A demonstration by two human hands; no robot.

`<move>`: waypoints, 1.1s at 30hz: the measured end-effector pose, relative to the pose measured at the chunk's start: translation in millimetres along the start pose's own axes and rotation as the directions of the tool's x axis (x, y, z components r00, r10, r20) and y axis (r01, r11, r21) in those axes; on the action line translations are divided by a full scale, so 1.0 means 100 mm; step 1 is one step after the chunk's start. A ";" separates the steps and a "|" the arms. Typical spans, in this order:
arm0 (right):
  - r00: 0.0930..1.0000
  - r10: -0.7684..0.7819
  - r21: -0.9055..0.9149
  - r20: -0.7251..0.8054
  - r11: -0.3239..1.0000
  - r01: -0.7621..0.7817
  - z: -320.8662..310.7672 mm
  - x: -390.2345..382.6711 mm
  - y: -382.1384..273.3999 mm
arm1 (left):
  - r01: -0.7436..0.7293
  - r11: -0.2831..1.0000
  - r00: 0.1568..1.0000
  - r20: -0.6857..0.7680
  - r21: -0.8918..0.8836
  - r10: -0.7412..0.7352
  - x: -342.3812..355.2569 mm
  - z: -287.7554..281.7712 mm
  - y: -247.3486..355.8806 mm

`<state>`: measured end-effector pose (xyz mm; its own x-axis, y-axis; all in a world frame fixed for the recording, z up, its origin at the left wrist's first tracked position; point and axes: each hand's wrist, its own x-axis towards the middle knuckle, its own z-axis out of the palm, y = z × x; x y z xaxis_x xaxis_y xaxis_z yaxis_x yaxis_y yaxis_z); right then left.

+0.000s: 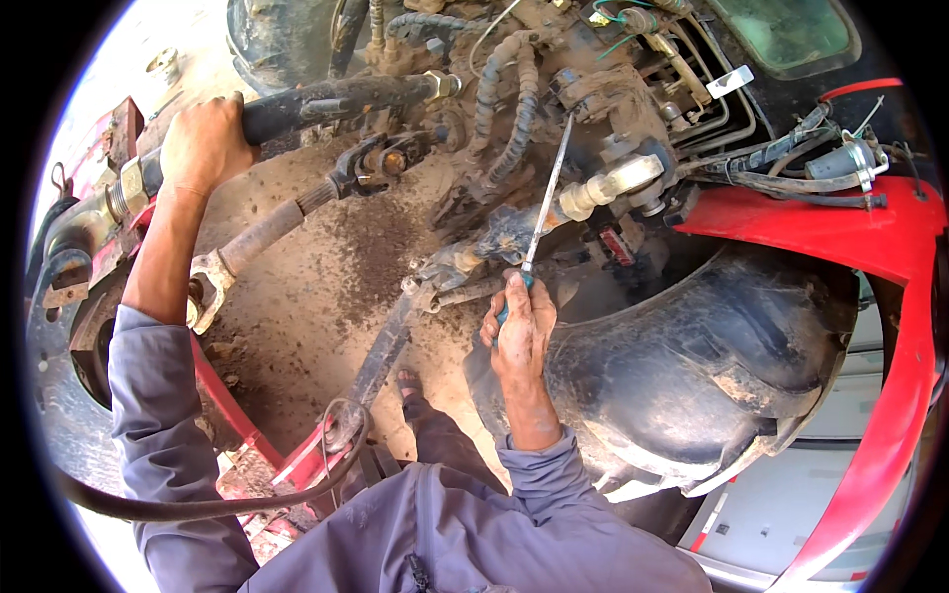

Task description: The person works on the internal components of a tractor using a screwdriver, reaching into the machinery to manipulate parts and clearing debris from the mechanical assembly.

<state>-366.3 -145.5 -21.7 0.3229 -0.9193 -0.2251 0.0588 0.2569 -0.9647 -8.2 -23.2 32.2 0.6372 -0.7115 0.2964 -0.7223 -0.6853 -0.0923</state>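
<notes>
My left hand [206, 146] is closed around a thick black hydraulic hose [331, 102] with metal end fittings, at the upper left. In front of my body, my right hand [522, 331] grips the teal handle of a long screwdriver [551, 193]. Its shaft slants up and away, and the tip lies over or against a dirt-caked part of the tractor's rear [593, 94]; contact is unclear. To the right of the shaft lies a dusty top link [583, 203]. Below the hose, a driveshaft [267, 232] runs between the red implement and the tractor.
A large black tyre [692, 366] stands close to my right forearm, under a red fender [909, 296]. The red implement frame [222, 405] is at lower left, with a looped dark cable [217, 509] crossing it. Ribbed hoses [509, 109] hang at the far middle. Oily dirt covers the ground.
</notes>
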 end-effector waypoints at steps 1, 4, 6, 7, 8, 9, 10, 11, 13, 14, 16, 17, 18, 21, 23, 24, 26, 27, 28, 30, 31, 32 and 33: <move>1.000 -0.003 0.003 -0.004 1.000 0.003 0.01 0.03 0.00 | 0.001 1.000 1.000 0.002 0.003 -0.001 0.00 0.00 0.00; 0.998 0.003 0.115 0.065 0.993 -0.011 -0.07 0.07 0.03 | 0.003 1.000 1.000 0.020 0.023 -0.004 0.01 -0.03 0.01; 0.991 0.000 0.222 0.137 0.974 -0.031 -0.12 0.12 0.09 | 0.048 0.999 0.995 0.090 0.005 -0.049 0.01 -0.05 0.05; 0.989 0.005 0.291 0.147 0.956 -0.048 -0.14 0.15 0.13 | 0.046 0.999 0.995 0.087 0.008 -0.047 0.01 -0.06 0.06; 0.987 0.008 0.357 0.158 0.932 -0.065 -0.16 0.18 0.17 | 0.036 0.999 0.996 0.082 0.016 -0.037 0.01 -0.07 0.07; 0.985 -0.014 0.384 0.173 0.922 -0.054 -0.20 0.21 0.21 | 0.026 0.999 0.997 0.078 0.023 -0.028 0.01 -0.08 0.07; 0.985 -0.014 0.388 0.173 0.920 -0.055 -0.24 0.25 0.26 | 0.024 0.999 0.997 0.076 0.027 -0.026 0.01 -0.10 0.09; 0.979 -0.069 0.333 0.192 0.943 0.001 -0.28 0.29 0.30 | 0.035 0.999 0.995 0.097 0.030 -0.038 0.01 -0.12 0.10; 0.969 -0.122 0.284 0.217 0.957 0.057 -0.33 0.34 0.36 | 0.046 0.998 0.992 0.117 0.040 -0.051 0.02 -0.13 0.11; 0.972 -0.142 0.249 0.187 0.964 0.093 -0.33 0.35 0.38 | 0.041 0.998 0.993 0.104 0.046 -0.046 0.02 -0.11 0.10; 0.974 -0.161 0.217 0.160 0.968 0.124 -0.35 0.40 0.41 | 0.037 0.998 0.995 0.091 0.058 -0.042 0.03 -0.09 0.09; 0.970 -0.159 0.211 0.184 0.970 0.119 -0.38 0.44 0.43 | 0.038 0.997 0.995 0.091 0.060 -0.043 0.03 -0.08 0.09; 0.966 -0.157 0.204 0.207 0.972 0.114 -0.41 0.47 0.43 | 0.039 0.997 0.995 0.091 0.061 -0.044 0.03 -0.08 0.10; 0.979 -0.081 0.204 0.187 0.978 0.042 -0.51 0.56 0.45 | 0.054 0.996 0.992 0.106 0.071 -0.062 0.03 -0.07 0.12; 0.980 -0.080 0.233 0.183 0.972 0.036 -0.51 0.56 0.49 | 0.059 0.994 0.991 0.117 0.093 -0.069 0.02 -0.13 0.12; 0.979 -0.079 0.239 0.188 0.971 0.032 -0.48 0.56 0.51 | 0.060 0.992 0.989 0.128 0.108 -0.074 0.02 -0.16 0.12; 0.974 -0.154 0.207 0.166 0.971 0.118 -0.47 0.56 0.51 | 0.074 0.993 0.986 0.144 0.094 -0.087 0.04 -0.11 0.14; 0.975 -0.152 0.207 0.164 0.971 0.117 -0.48 0.56 0.50 | 0.091 0.993 0.982 0.157 0.081 -0.102 0.05 -0.09 0.15; 0.976 -0.154 0.201 0.153 0.972 0.121 -0.47 0.57 0.47 | 0.090 0.992 0.982 0.158 0.084 -0.102 0.05 -0.10 0.16; 0.978 -0.153 0.196 0.141 0.973 0.124 -0.49 0.58 0.46 | 0.081 0.993 0.983 0.159 0.087 -0.094 0.04 -0.13 0.18; 0.977 -0.147 0.213 0.154 0.970 0.113 -0.50 0.59 0.47 | 0.082 0.992 0.982 0.160 0.090 -0.096 0.04 -0.13 0.18; 0.976 -0.142 0.230 0.167 0.968 0.101 -0.51 0.59 0.48 | 0.079 0.992 0.984 0.149 0.095 -0.093 0.04 -0.13 0.18; 0.976 -0.139 0.231 0.169 0.968 0.097 -0.51 0.59 0.49 | 0.076 0.992 0.986 0.138 0.099 -0.090 0.04 -0.12 0.18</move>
<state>-392.4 -202.6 -89.7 0.4666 -0.8822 -0.0629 0.3062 0.2279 -0.9243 -22.3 -36.2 43.5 0.7302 -0.6618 0.1699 -0.6414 -0.7497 -0.1633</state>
